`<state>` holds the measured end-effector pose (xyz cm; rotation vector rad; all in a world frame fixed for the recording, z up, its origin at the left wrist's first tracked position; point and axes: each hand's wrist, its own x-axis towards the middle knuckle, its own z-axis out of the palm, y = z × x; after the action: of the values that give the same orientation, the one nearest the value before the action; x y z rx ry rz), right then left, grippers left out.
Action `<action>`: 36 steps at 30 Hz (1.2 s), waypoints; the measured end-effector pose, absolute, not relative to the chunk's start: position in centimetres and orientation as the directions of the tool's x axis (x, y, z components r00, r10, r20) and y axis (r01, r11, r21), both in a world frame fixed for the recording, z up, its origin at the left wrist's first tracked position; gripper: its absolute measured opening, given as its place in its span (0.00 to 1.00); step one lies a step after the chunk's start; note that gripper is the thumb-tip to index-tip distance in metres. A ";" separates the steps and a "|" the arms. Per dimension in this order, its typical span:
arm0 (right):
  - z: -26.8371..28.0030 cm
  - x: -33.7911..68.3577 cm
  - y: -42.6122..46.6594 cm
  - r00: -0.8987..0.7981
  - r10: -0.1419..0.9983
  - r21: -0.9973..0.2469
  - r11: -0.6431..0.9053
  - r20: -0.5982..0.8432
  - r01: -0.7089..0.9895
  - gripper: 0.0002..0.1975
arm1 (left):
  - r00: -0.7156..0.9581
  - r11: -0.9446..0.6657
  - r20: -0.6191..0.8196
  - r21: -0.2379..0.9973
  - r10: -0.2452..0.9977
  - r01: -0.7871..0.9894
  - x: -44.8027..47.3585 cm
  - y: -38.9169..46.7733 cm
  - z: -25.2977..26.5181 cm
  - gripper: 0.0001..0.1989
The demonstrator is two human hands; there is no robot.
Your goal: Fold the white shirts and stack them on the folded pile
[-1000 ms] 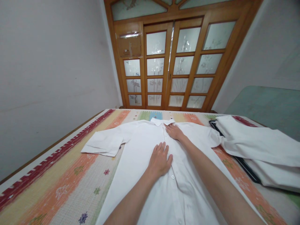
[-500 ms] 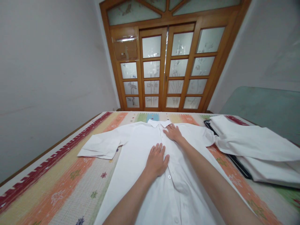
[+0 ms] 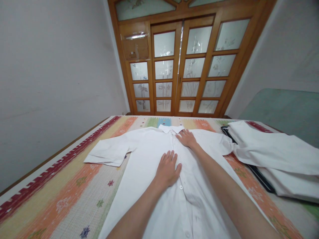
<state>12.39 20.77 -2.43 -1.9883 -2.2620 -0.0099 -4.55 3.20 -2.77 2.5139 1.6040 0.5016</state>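
Observation:
A white button-up shirt (image 3: 147, 159) lies spread front side up, its collar (image 3: 168, 129) at the far end. Its left-side sleeve is folded back on itself, and the other sleeve stretches right over a folded pile. My left hand (image 3: 168, 168) rests flat on the chest beside the button placket, fingers stretched out. Just right of the collar, my right hand (image 3: 186, 137) lies palm down on the shirt with its fingers extended. Neither hand grips the cloth visibly. My forearms cover part of the lower front.
Under the shirt is a striped, patterned bedspread (image 3: 74, 196). Folded white clothes with a dark-edged piece (image 3: 261, 179) lie at the right. A pale green board (image 3: 279, 108) stands behind them. A wall (image 3: 57, 73) rises at the left, and wooden glass-paned doors (image 3: 176, 79) at the back.
The view has tilted and shifted slightly. Both hands stay in nearly the same places on the shirt, which lies as before.

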 end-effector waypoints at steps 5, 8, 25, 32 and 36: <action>-2.6 12.1 21.1 -0.090 0.996 -0.069 0.091 0.011 0.994 0.34 | 0.402 -0.437 0.182 0.237 0.897 0.868 -4.7 3.2 -3.0 0.32; -2.4 12.0 21.0 -0.069 0.997 -0.063 0.067 -0.044 0.996 0.36 | 0.395 -0.422 0.158 0.210 0.905 0.882 -4.7 3.2 -3.0 0.34; -2.4 15.9 12.2 -0.269 0.963 -0.033 0.270 0.022 0.962 0.33 | 0.271 -0.285 0.115 0.130 0.956 0.950 -4.3 3.1 -2.3 0.31; -2.4 17.1 7.0 -0.383 0.922 0.014 0.383 0.049 0.924 0.31 | 0.215 -0.222 0.071 0.120 0.974 0.968 -4.2 3.0 -2.2 0.31; -2.9 17.5 3.9 -0.475 0.877 0.008 0.476 0.074 0.880 0.31 | 0.242 -0.248 0.061 0.097 0.968 0.964 -4.2 2.9 -2.1 0.31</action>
<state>17.51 3.85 -2.94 -1.5774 -2.6469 -0.0693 -4.19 2.91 -2.15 2.4448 1.9022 0.1676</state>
